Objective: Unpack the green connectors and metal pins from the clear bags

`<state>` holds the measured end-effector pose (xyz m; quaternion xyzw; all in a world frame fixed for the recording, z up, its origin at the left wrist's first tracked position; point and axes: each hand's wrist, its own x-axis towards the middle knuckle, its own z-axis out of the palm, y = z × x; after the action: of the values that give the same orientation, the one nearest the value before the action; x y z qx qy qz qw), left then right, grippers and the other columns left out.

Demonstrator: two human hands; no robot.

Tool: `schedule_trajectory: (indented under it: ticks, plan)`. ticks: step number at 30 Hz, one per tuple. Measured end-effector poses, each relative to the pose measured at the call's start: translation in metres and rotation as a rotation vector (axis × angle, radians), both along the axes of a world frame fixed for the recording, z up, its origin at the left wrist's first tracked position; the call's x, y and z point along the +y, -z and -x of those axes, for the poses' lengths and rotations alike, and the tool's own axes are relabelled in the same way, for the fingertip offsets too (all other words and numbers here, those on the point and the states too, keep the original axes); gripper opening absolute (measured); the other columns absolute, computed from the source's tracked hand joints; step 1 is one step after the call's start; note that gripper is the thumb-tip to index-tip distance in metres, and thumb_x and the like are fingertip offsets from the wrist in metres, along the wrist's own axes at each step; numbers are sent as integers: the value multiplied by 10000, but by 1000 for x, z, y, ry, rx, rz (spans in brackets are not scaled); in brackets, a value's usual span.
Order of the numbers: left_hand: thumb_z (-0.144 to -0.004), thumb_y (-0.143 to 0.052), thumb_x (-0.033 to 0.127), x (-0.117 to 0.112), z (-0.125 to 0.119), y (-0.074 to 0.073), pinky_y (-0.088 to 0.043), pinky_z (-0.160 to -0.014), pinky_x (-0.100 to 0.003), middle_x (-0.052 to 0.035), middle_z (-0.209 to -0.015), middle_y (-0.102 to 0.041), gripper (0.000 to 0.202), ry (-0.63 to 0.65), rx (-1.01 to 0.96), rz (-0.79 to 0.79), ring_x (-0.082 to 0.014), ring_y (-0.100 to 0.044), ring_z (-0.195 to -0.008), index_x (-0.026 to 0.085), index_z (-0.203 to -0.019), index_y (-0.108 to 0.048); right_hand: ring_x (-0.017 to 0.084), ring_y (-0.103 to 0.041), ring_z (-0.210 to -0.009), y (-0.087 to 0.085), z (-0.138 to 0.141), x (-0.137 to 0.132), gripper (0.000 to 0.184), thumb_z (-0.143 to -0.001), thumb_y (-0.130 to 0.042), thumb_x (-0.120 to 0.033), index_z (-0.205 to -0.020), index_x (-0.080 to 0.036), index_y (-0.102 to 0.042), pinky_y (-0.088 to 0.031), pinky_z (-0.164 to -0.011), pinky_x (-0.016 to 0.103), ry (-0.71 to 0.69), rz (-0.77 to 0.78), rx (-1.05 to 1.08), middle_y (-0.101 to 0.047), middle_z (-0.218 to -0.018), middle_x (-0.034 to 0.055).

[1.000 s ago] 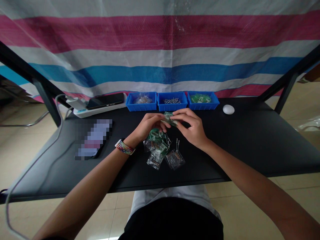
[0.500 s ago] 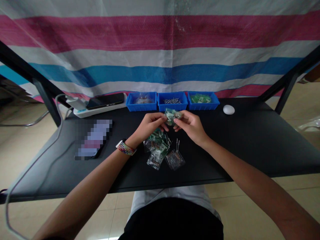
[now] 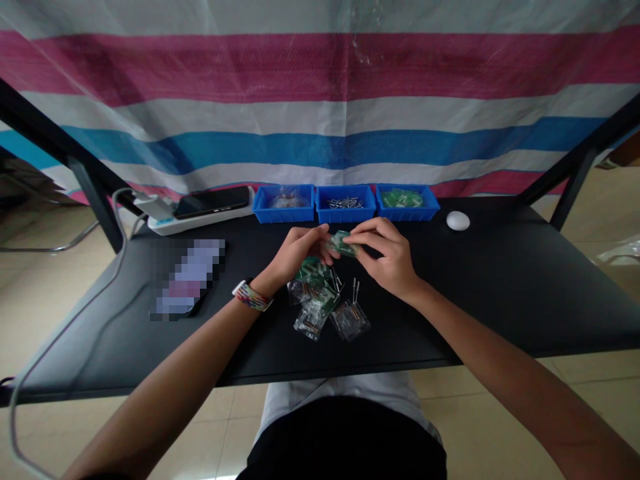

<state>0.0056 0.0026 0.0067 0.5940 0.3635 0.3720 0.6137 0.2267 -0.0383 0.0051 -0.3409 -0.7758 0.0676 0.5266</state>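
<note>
Between my two hands is a small clear plastic packet with green contents [image 3: 343, 244], held above the black table [image 3: 410, 327]. My left hand [image 3: 301, 252] grips its left end, and my right hand [image 3: 385, 255] pinches its right side with the fingertips. Just below lies a pile of clear packets [image 3: 313, 293], some with green pieces and some with copper-coloured pins. Another packet with copper-coloured pins [image 3: 351, 320] rests to the right of the pile. Two thin metal pins [image 3: 355, 290] lie just above it, and more stick out beside the pile.
Behind my hands stand a blue bin with clear packets [image 3: 283, 213], a blue bin of metal pins [image 3: 346, 215] and a blue bin of green packets [image 3: 407, 212]. A white egg-shaped object [image 3: 457, 221] sits right. Left are a phone [image 3: 213, 202] on a white power strip [image 3: 165, 228] and a pixelated object [image 3: 189, 277].
My right hand has turned and its fingers now reach over the packet from above. The packet looks flatter and more bunched up. My left hand has barely moved.
</note>
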Motion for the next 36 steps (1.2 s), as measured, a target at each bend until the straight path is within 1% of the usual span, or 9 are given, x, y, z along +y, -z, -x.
schedule_trajectory:
  ticks: [7,11,14,18,22,25,27,31,36]
  plan:
    - [-833,-815,376,2,-1,-1,-579,-606,-248,-37,-743,-765,239,-57,-43,-56,-166,-749,-619,144,-869,-769,260,-685,-1207,3,1,4,410,-976,-558,-70,-1076,-348,-842,-600,-1045,508,-21,66,93,-690,-1281,57]
    - [-831,-828,400,3,-1,0,-584,-605,-248,-36,-724,-766,265,-114,-31,-103,-172,-757,-612,144,-866,-771,254,-719,-1141,3,1,5,405,-998,-618,-223,-1366,-347,-732,-616,-1060,499,-128,361,317,-699,-1360,67]
    - [-852,-817,432,2,-1,0,-593,-617,-258,-52,-704,-777,302,-132,-6,-136,-188,-767,-624,138,-917,-788,259,-747,-1052,5,2,8,575,-935,-764,-386,-1488,-329,-614,-654,-1003,498,-247,624,507,-732,-1324,80]
    - [-863,-811,495,1,-3,-1,-602,-625,-275,-68,-726,-793,376,-139,37,-173,-213,-786,-655,134,-969,-792,265,-765,-995,9,5,12,469,-824,-884,-483,-1204,-245,-746,-690,-935,500,-291,779,596,-790,-1107,68]
    - [-889,-791,542,-1,-4,-3,-598,-631,-271,-82,-823,-812,420,-113,66,-181,-215,-798,-684,141,-1011,-766,250,-778,-937,11,8,13,357,-829,-870,-518,-1011,-224,-779,-709,-876,483,-239,738,590,-798,-998,51]
    - [-938,-727,574,-2,-3,-5,-592,-639,-265,-121,-1002,-829,449,-100,59,-165,-202,-801,-714,144,-1065,-737,248,-791,-884,7,-3,18,304,-906,-800,-510,-1045,-239,-787,-707,-873,493,-79,545,554,-805,-995,52]
    - [-972,-666,582,-2,-2,-5,-585,-636,-263,-138,-1070,-823,457,-103,39,-154,-188,-792,-711,140,-1073,-720,264,-800,-920,1,-23,26,279,-983,-709,-496,-1107,-260,-791,-691,-924,512,143,318,466,-812,-1044,62]
    - [-986,-629,538,1,1,-2,-565,-624,-254,-122,-1027,-811,410,-115,22,-152,-171,-774,-691,138,-1050,-698,343,-716,-1274,-8,-83,51,397,-1088,-487,-411,-1315,-240,-765,-592,-1095,590,621,-24,82,-767,-1331,126]
    - [-980,-622,506,2,1,-2,-552,-614,-251,-101,-985,-794,377,-108,19,-147,-166,-765,-683,141,-1037,-694,353,-718,-1261,8,-123,72,400,-1034,-518,-337,-1251,-150,-797,-514,-1156,597,710,107,-285,-794,-1277,175]
